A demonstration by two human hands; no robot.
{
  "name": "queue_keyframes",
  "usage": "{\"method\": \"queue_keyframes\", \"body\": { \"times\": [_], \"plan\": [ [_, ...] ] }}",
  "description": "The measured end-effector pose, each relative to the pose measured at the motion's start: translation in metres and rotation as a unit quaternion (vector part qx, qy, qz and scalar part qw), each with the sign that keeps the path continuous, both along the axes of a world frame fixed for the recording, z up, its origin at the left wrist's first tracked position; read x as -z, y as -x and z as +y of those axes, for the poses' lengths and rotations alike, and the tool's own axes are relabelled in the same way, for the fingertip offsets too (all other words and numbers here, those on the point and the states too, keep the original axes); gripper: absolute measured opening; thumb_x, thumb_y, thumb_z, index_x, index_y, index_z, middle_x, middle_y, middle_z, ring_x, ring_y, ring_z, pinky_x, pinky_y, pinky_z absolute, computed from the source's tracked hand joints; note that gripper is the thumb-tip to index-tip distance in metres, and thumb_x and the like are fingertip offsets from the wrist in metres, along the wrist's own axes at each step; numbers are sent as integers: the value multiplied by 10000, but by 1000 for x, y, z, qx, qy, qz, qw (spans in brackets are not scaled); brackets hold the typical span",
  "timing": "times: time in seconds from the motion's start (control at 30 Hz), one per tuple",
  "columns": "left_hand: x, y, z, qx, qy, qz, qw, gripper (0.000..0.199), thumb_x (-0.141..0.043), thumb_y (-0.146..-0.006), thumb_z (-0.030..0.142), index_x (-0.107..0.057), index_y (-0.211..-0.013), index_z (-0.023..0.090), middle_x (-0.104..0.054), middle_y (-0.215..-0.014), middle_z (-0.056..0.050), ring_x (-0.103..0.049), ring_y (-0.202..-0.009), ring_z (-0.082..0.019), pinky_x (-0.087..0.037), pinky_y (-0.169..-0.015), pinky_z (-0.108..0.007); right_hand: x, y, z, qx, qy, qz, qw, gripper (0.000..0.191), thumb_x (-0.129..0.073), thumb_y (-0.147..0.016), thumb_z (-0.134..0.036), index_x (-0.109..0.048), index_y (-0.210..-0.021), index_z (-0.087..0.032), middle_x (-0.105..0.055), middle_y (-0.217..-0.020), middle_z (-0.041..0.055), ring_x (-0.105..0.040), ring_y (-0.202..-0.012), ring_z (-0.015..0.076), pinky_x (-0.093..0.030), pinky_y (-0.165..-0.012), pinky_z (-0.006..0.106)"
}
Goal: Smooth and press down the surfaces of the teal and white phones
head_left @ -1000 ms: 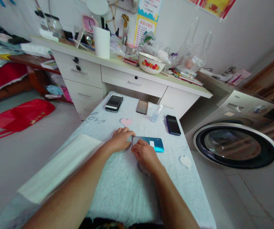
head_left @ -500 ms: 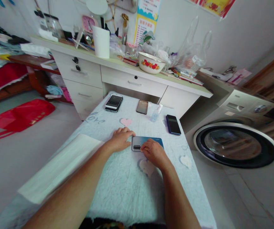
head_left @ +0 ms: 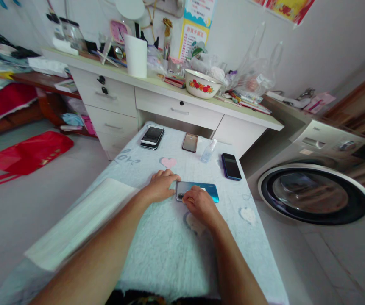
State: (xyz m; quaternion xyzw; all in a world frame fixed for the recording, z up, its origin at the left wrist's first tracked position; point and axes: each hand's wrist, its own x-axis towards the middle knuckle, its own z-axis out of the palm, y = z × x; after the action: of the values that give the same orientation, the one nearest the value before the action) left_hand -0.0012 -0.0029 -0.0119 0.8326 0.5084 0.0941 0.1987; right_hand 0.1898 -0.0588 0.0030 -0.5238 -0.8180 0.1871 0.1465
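A phone [head_left: 213, 192] with a shiny blue-to-silver back lies face down on the cloth-covered table, its dark camera block at the left end. My left hand [head_left: 161, 185] rests flat on the cloth at that end, fingers stretched and apart, the tips touching the phone's edge. Over the middle of the phone, my right hand [head_left: 198, 202] has its fingers pressed together on the back beside the camera block. A small white bit shows behind its knuckles; what the fingers pinch is hidden.
Stacked phones [head_left: 152, 136], a brownish phone case [head_left: 190, 142], a clear spray bottle [head_left: 208, 151] and a dark phone [head_left: 231, 166] lie toward the table's far side. A folded white cloth [head_left: 83, 222] lies left. A washing machine [head_left: 316, 144] stands right; a cluttered desk [head_left: 163, 95] is behind.
My right hand has slid slightly left along the phone's back, toward the camera block, showing more of the blue end. My left hand stays in place.
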Motion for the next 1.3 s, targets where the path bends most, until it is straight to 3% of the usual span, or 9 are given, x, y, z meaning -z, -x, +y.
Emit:
{"method": "queue_keyframes", "body": {
  "times": [0.43,0.63,0.87,1.3],
  "plan": [
    [0,-1,0,-4,4,2,1000,403,-561,-740,254,-557,-1134,339,-514,-1166,-24,-442,-1130,-249,-352,-961,-394,5,21,-2,-11,-25,-30,999,146,-542,-860,-142,-678,-847,-193,-539,-833,14,-518,-785,123,-359,-673,213],
    [1,-1,1,-4,2,0,1000,433,-578,-718,230,-557,-1137,339,-519,-1159,-20,-448,-1119,-249,-358,-955,-387,2,9,0,-10,4,-30,999,160,-553,-840,-123,-686,-881,-201,-560,-864,21,-534,-774,119,-369,-684,208],
    [-1,0,0,0,3,6,1000,418,-578,-724,233,-556,-1130,329,-515,-1152,-27,-450,-1103,-251,-366,-940,-390,-3,-7,1,12,5,-10,1000,206,-529,-782,-55,-685,-792,-189,-585,-819,20,-540,-754,119,-376,-707,213],
    [-2,0,0,6,3,7,1000,456,-576,-695,239,-549,-1140,334,-505,-1157,-25,-445,-1092,-254,-368,-924,-388,2,-9,4,30,-13,-4,999,200,-512,-801,-71,-674,-814,-186,-596,-845,25,-544,-798,129,-381,-738,222]
  ]
}}
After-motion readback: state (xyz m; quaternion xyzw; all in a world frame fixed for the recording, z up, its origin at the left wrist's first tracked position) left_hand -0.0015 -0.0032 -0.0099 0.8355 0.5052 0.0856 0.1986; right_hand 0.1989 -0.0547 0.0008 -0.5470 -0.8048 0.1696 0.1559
